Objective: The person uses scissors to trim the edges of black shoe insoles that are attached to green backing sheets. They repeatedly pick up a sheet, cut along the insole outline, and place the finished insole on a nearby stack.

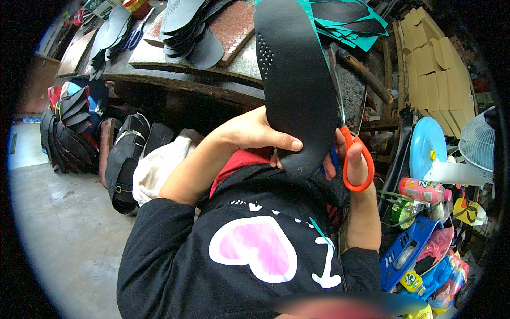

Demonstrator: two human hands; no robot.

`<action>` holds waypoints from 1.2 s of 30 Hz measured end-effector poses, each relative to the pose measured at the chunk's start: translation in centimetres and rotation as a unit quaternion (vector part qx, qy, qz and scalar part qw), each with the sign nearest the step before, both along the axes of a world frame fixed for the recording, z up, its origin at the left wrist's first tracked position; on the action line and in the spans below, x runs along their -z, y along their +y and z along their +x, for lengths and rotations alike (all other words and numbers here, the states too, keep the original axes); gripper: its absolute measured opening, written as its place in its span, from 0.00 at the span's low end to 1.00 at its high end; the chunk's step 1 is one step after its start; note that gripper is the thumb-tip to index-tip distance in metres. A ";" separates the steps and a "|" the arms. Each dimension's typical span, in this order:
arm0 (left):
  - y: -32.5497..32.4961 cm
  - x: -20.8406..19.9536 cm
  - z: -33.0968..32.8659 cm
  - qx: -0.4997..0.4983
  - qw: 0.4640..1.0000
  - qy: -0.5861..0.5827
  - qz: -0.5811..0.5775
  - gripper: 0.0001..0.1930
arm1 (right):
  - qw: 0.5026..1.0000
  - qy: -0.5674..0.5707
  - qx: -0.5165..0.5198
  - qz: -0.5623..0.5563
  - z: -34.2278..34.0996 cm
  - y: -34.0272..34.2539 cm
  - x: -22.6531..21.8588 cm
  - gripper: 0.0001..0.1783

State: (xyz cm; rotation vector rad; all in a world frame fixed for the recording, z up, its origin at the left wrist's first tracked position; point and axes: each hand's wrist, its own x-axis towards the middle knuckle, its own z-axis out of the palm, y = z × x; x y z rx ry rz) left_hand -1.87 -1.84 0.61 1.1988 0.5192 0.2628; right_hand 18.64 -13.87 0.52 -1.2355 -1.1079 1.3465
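A black insole (295, 80) with a patch of small raised dots is held upright in front of me. My left hand (249, 130) grips its lower end, thumb on top and the other fingers underneath. A strip of teal material (309, 11) shows behind its upper right edge. My right hand (357, 159) holds scissors (346, 170) with an orange handle loop, the blades running along the insole's right edge. Something blue shows beside the fingers, perhaps the other handle. Whether the blades are apart is hard to make out. A thin teal scrap (320, 231) lies on my black shirt.
Stacked grey insoles (183, 24) and teal sheets with black insoles (348, 24) lie on the workbench (143, 57) ahead. A bundle of black pieces (69, 135) stands at left. To the right are a blue round object (427, 143), a white fan (481, 141) and bottles (422, 190).
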 end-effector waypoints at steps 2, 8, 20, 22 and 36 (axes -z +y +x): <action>0.4 -0.4 0.1 -0.013 0.997 -0.012 0.080 0.33 | 0.999 0.000 -0.006 -0.035 0.3 0.0 -0.1 0.50; 2.7 -1.9 1.7 -0.312 0.906 -0.280 0.051 0.33 | 0.991 -0.059 -0.115 -0.041 0.9 0.7 -0.6 0.53; 0.6 -0.9 4.1 -0.340 0.913 -0.200 0.104 0.28 | 0.984 0.058 -0.153 -0.070 1.2 1.0 -0.7 0.59; 0.5 -0.9 4.1 -0.337 0.913 -0.208 0.094 0.29 | 0.986 0.048 -0.147 -0.069 1.2 1.3 -0.8 0.59; 4.0 -3.7 3.5 -0.318 0.923 -0.208 0.053 0.17 | 0.998 -0.030 -0.036 -0.047 0.3 2.0 -1.0 0.55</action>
